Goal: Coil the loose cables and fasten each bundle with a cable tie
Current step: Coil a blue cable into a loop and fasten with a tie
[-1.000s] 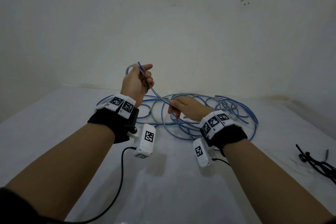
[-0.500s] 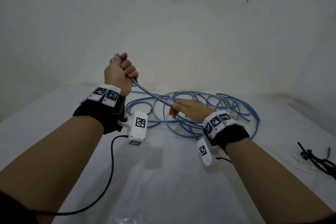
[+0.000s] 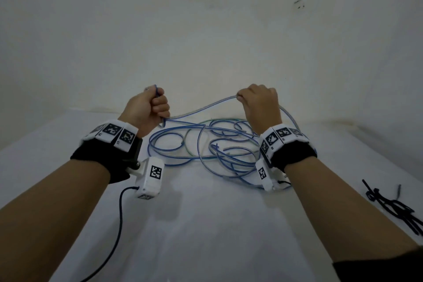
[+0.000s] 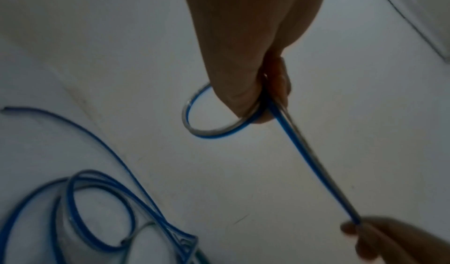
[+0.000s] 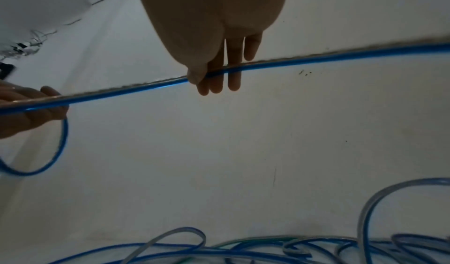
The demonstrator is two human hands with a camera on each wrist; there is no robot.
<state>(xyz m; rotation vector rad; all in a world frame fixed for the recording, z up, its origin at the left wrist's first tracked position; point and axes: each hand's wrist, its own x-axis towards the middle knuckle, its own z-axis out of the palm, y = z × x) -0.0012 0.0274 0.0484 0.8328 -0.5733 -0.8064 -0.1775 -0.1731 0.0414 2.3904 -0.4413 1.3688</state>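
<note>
A length of blue cable [image 3: 201,107] is now held raised between the two hands, where half a second ago the right hand [image 3: 259,107] was low at the heap, its fingertips on the strand just above the table [image 3: 206,224]. That hand has been lifted and drawn out to the right; the span sags a little between the fists. The left hand [image 3: 146,107] is closed in a fist round the cable, with a small loop [image 4: 207,118] standing out beyond the curled fingers [image 4: 280,87] and a short end seen above the knuckles in the head view. In the right wrist view the cable is pinched between the thumb and the fingers [image 5: 219,79], the fingers nearly straight and laid together behind the strand; beyond them it runs on over the wrist and down to the heap. The rest of the cabling [image 3: 206,144] lies in loose tangled loops on the table, below and between the two hands, not yet gathered. A dark bunch, likely the cable ties [image 3: 393,208], is noted well off to the outer side of the right forearm, untouched. Judged from this: one arm's span has been pulled free to be laid as the next turn beside the loop in the left fist. Coiling is read as barely begun, with no bundle formed and no tie applied. A snag in the heap is the likely hazard.
</note>
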